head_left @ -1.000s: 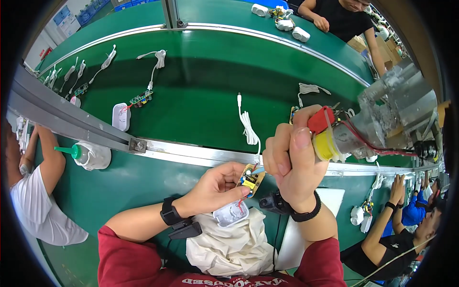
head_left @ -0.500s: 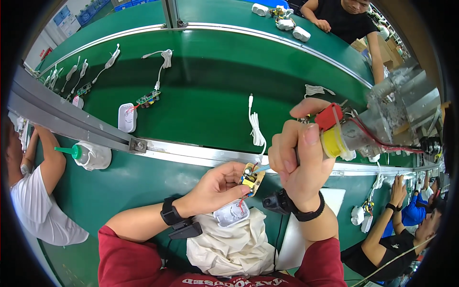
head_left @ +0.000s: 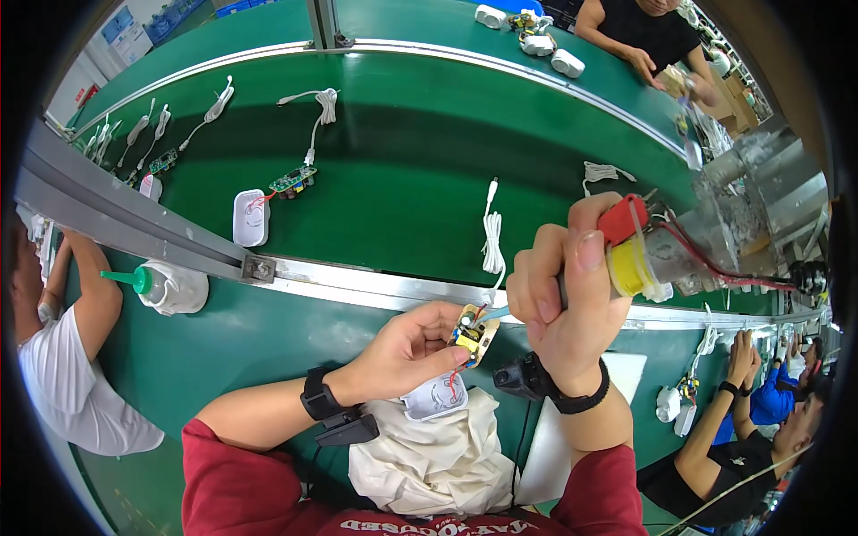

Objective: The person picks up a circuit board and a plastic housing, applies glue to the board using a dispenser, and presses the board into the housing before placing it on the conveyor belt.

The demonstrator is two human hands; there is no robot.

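Left hand (head_left: pixel 402 353) pinches circuit board (head_left: pixel 467 341); right hand (head_left: pixel 576 308) clenches blue-tipped tool (head_left: pixel 497 314), tip at board.

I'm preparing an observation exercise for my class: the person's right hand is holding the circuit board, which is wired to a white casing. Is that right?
No, the hand is wrong: the head view shows the left hand holding the circuit board, which is wired to a white casing.
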